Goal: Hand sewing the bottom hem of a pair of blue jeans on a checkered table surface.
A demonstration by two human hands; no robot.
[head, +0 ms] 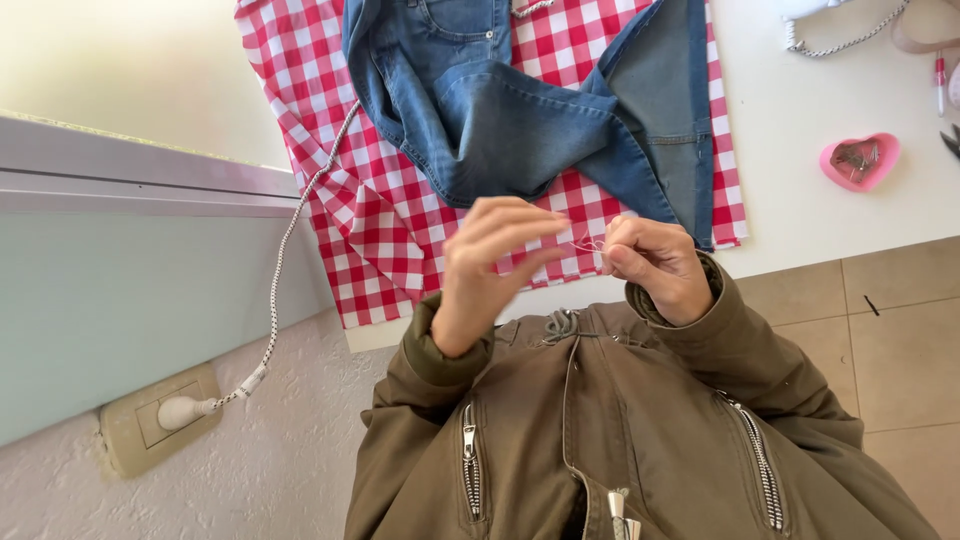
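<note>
My left hand [487, 268] and my right hand [655, 265] are raised close together in front of my chest, over the near edge of the white table [800, 140]. A thin pale thread [588, 243] stretches between them, pinched by the fingertips of both hands. Whether a needle is there too, I cannot tell. Just beyond the hands, a pair of blue jeans [520, 110] lies crumpled on a red-and-white checked cloth [370, 210] spread on the table. Both my sleeves belong to an olive-green jacket [600, 430] with metal zips.
A pink heart-shaped dish [860, 160] with small metal items sits on the table at the right. A white braided cord [285, 250] runs from a plug in a wall socket [165, 415] up under the jeans. A second cord [850, 40] and a pen [940, 85] lie at the top right. Tiled floor [890, 350] at the right.
</note>
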